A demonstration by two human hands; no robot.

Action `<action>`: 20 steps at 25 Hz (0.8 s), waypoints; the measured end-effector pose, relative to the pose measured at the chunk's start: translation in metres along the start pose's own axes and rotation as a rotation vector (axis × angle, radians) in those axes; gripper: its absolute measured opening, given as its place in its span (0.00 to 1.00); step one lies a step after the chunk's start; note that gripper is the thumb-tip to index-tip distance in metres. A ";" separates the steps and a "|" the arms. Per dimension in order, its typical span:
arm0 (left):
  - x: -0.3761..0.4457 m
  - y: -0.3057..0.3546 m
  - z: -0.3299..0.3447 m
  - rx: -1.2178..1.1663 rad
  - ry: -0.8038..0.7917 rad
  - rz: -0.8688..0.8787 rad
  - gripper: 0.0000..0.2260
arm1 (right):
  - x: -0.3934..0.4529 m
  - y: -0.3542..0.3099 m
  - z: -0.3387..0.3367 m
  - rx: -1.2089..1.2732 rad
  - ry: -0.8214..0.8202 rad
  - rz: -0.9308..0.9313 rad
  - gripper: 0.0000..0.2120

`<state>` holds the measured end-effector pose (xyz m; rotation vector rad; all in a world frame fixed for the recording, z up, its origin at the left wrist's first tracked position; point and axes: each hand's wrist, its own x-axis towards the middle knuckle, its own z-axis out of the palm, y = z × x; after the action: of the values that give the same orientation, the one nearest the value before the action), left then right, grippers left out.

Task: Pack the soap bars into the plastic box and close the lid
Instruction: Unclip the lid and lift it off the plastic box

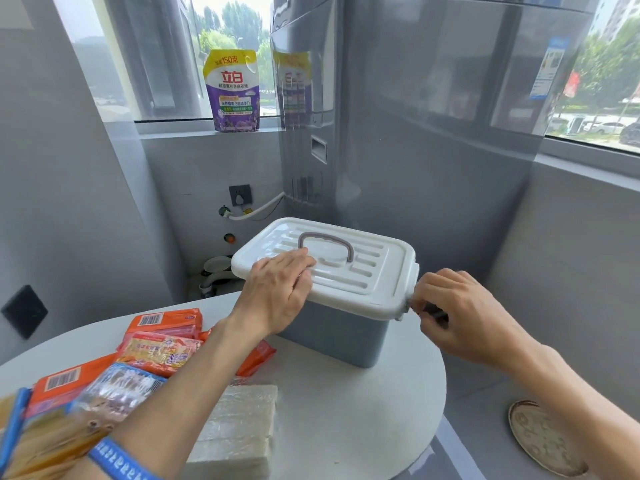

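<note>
On the round white table [346,420] sits the grey plastic box [339,332], its white lid [374,271] on, its contents hidden, long axis running from near-right to far-left. Wrapped soap bars [162,351] lie beside it to the left. The left hand [277,292] presses flat and open on the lid, while the right hand [464,313] pinches what seems to be the end latch [408,299].

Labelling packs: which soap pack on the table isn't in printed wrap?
The clear-wrapped pale block nearest the camera, right of the left forearm; the other packs have orange or colourful printed wrappers.
</note>
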<state>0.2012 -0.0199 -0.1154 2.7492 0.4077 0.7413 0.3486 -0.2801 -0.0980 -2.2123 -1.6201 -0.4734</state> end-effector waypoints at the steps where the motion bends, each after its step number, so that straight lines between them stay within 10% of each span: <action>1: 0.001 0.000 -0.001 -0.013 -0.008 -0.003 0.16 | 0.007 -0.010 -0.004 0.058 0.067 0.028 0.01; 7: -0.017 -0.002 -0.013 -0.192 0.080 -0.004 0.10 | 0.056 -0.080 0.023 -0.019 -0.108 0.044 0.24; 12: -0.025 -0.007 -0.018 -0.199 0.035 -0.035 0.11 | 0.104 -0.060 0.027 0.248 -0.104 0.348 0.27; 20: -0.025 -0.009 -0.016 -0.192 0.138 0.003 0.11 | 0.078 -0.081 0.035 -0.084 -0.174 0.041 0.20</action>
<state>0.1699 -0.0166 -0.1160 2.5295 0.3412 0.9234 0.2956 -0.1760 -0.0857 -2.4032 -1.6639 -0.3527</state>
